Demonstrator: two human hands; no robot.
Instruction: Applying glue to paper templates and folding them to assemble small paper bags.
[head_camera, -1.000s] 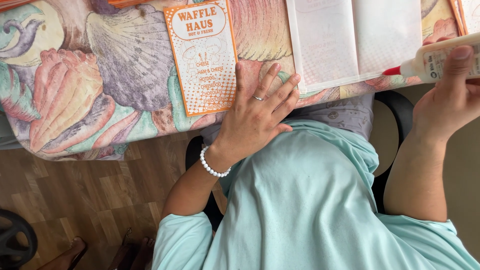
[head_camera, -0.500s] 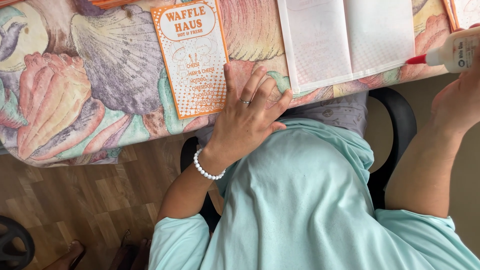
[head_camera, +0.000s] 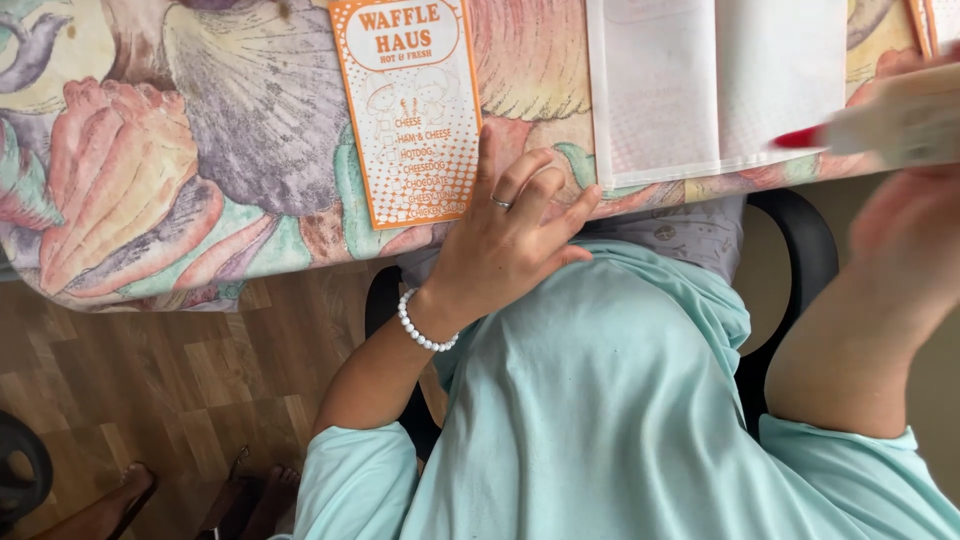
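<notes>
My left hand (head_camera: 505, 240), with a ring and a white bead bracelet, rests on the near edge of the table. Its fingers are loosely bent and hold nothing. The index fingertip touches the lower right corner of an orange and white printed paper sleeve (head_camera: 405, 110) lying flat on the tablecloth. At the right edge my right hand (head_camera: 905, 235), blurred, grips a white squeeze bottle (head_camera: 890, 125). The bottle's red nozzle points left, just off the corner of a folded white paper sheet (head_camera: 720, 90).
A seashell-patterned tablecloth (head_camera: 150, 170) covers the table. I sit on a black chair (head_camera: 800, 240) in a pale green shirt. Wooden floor shows at the lower left, with a dark round object (head_camera: 20, 470) at the edge.
My left fingers have gone from spread flat to slightly curled at the table edge. My right hand has shifted with the bottle and is now blurred by motion.
</notes>
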